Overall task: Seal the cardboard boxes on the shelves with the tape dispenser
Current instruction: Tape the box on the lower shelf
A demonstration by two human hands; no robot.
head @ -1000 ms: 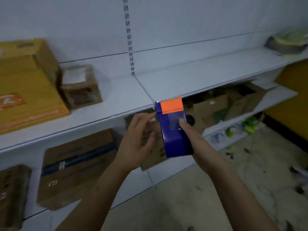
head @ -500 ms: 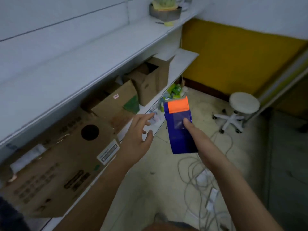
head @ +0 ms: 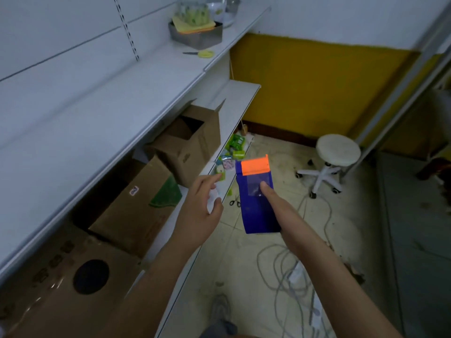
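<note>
1. the right hand (head: 280, 211) is gripping the blue tape dispenser (head: 258, 203) above the floor, forefinger lying along its top.
2. the left hand (head: 200, 206) is hovering just beside it, fingers loose, holding nothing.
3. open cardboard boxes (head: 190, 145) are sitting on the lower shelf (head: 240, 98) near its front edge.

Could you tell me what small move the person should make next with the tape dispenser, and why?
Probably bring the tape dispenser, held in the right hand, toward the open cardboard box on the middle shelf: its flaps stand up unsealed, and the left hand is free to fold them.
</note>
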